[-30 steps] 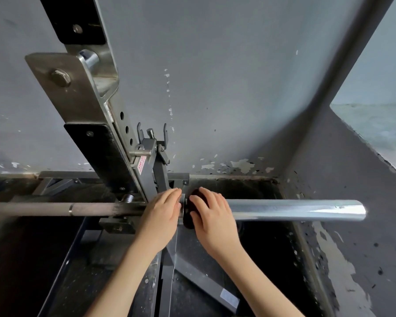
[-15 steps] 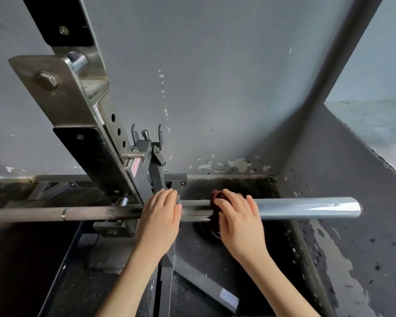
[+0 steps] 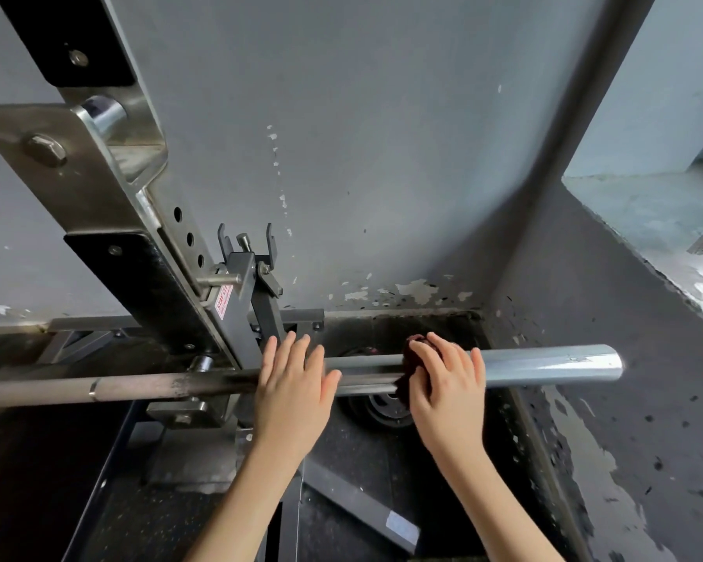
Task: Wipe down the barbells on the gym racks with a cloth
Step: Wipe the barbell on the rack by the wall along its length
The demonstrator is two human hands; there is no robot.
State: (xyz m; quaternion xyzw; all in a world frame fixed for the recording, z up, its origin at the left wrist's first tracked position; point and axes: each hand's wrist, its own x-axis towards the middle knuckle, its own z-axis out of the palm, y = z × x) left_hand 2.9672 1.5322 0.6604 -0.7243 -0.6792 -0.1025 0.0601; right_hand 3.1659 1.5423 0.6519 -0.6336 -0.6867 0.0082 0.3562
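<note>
At the far left of the head view, we are logging the barbell (image 3: 139,389) running level across the frame, its thin grey shaft crossing in front of the foot of the steel rack upright (image 3: 98,176). The upright is leaning up and left, with a row of holes down its edge and a dark hook bracket (image 3: 244,277) pinned to it just above the bar. Next, the left hand (image 3: 293,395) is lying flat on the shaft beside the bracket, fingers straight and spread, released rather than grasping. Between the two hands a short length of bar is showing bare, and a dark round disc (image 3: 378,411) is sitting on the floor below it. Further right, the right hand (image 3: 447,399) is curling over the bar and grasping a dark red cloth (image 3: 406,358), which is bunching against the metal on the hand's left side. Beyond it, the bright sleeve (image 3: 552,365) is ending near the grey wall (image 3: 382,156) corner.
</note>
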